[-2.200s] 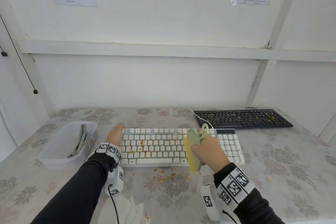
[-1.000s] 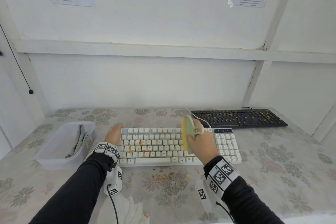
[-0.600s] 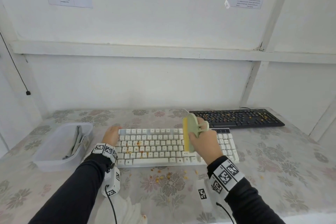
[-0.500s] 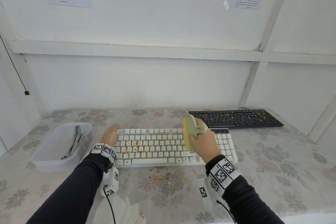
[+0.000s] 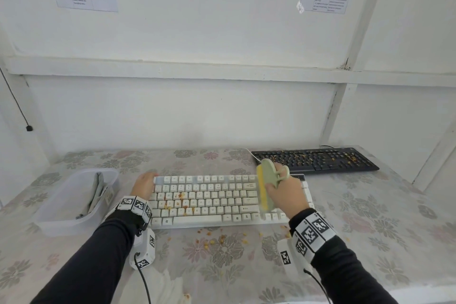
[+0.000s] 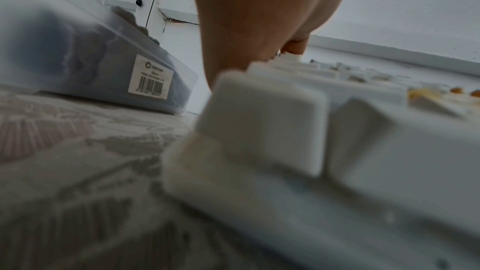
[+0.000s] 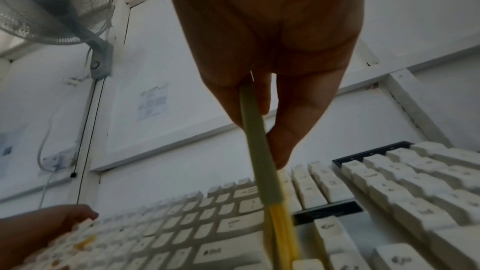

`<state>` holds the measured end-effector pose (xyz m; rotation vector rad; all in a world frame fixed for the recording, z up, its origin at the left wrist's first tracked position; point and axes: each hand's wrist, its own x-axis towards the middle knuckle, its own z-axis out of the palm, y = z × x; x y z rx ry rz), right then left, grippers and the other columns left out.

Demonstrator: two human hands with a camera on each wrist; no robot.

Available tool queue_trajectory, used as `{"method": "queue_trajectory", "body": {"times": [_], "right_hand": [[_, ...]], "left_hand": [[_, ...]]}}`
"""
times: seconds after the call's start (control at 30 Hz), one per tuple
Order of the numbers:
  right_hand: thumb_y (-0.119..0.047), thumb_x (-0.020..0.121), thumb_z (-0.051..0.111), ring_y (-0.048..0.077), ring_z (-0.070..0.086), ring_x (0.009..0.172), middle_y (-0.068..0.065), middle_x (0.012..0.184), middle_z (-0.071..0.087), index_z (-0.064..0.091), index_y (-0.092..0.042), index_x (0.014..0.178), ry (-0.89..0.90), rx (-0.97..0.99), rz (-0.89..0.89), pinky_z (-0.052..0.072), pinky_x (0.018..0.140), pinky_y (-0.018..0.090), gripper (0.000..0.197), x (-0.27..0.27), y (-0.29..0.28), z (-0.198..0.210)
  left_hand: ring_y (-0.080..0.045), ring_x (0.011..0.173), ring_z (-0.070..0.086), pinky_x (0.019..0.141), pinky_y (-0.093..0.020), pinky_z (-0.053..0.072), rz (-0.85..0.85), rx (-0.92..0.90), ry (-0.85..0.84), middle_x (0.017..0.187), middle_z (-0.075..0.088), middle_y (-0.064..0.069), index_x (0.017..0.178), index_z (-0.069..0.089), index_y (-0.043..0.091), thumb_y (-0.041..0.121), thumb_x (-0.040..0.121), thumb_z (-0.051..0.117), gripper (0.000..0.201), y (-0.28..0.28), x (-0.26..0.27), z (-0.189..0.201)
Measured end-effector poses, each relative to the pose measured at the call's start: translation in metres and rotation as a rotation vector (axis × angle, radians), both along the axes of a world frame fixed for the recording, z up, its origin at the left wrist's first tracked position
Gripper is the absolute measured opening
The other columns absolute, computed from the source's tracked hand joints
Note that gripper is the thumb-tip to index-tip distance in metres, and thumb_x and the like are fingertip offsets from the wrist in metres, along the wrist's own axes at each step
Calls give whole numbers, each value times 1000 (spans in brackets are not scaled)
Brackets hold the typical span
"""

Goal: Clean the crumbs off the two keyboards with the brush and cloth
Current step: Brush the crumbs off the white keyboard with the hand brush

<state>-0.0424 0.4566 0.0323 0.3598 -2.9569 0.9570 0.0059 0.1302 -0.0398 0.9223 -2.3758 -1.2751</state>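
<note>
The right hand (image 5: pixel 286 195) grips the green brush (image 5: pixel 265 185), its yellow bristles down on the right part of the white keyboard (image 5: pixel 209 195). The left hand (image 5: pixel 144 184) rests on that keyboard's far left corner, fingers fairly straight. Crumbs (image 5: pixel 222 238) lie on the keys and just near of them. The black keyboard (image 5: pixel 315 159) sits far right, crumbed. A cloth (image 5: pixel 95 195) stands in the tub (image 5: pixel 64 223) at left.

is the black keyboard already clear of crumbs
No, in the head view the black keyboard at the back right has yellow-orange crumbs scattered across its keys.
</note>
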Motion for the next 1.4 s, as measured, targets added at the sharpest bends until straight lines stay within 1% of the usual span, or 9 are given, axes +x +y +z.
{"method": "queue_trajectory", "body": {"times": [0.1,0.23,0.4,0.53,0.7,0.83,0.97,1.27,1.4], "right_hand": [[-12,87,49,13,54,58,1,66,48,45,-9,69,-211,77,6,43,40,9,19,2,9,-5],[-12,88,49,12,52,58,0,70,48,46,-7,84,-261,19,23,43,43,17,7,7,17,4],[-9,90,50,17,49,60,9,81,62,44,-14,132,175,-154,-34,38,50,19,43,-4,21,4],[-14,91,49,8,46,54,3,69,52,54,-6,91,-79,88,-38,37,44,13,10,-7,33,-1],[-10,86,50,13,55,58,3,75,51,45,-11,80,-296,24,-7,45,38,18,8,-2,47,12],[-11,87,49,24,61,69,13,88,63,50,-7,119,6,-93,-16,56,60,32,32,-10,40,12],[-11,90,50,10,52,56,1,77,56,42,-19,135,150,-187,56,46,47,14,47,-7,25,4],[-14,88,50,6,45,57,-1,70,46,39,-13,72,-202,133,73,33,33,7,19,-8,40,5],[-13,89,49,8,44,55,5,75,54,50,-12,113,41,-43,-14,36,42,17,24,-16,42,3]], "left_hand": [[-33,120,43,95,-33,31,-2,3,-5,133,46,-27,106,55,2,12,100,30,28,1,-1,1],[-31,112,45,88,-31,30,31,53,17,132,47,-26,98,52,5,13,99,31,23,2,-1,3],[-34,123,42,100,-35,31,50,52,11,135,44,-25,119,55,-4,14,100,31,36,5,2,5],[-34,125,42,103,-37,30,58,72,-4,137,44,-24,120,55,-2,16,99,30,37,7,3,8],[-36,130,37,106,-36,27,37,-46,-76,139,41,-28,129,46,-8,5,99,27,38,13,6,12],[-36,129,38,106,-36,27,20,-131,-94,138,42,-28,129,45,-9,1,99,26,38,15,7,12],[-37,127,39,105,-37,28,33,-113,-82,137,43,-29,127,47,-10,3,99,26,38,16,6,14],[-40,128,41,105,-39,33,72,-9,-57,136,44,-30,128,47,-11,1,97,35,35,12,3,16],[-40,128,41,105,-39,34,77,4,-58,136,45,-29,128,48,-10,2,97,35,36,13,4,17]]}}
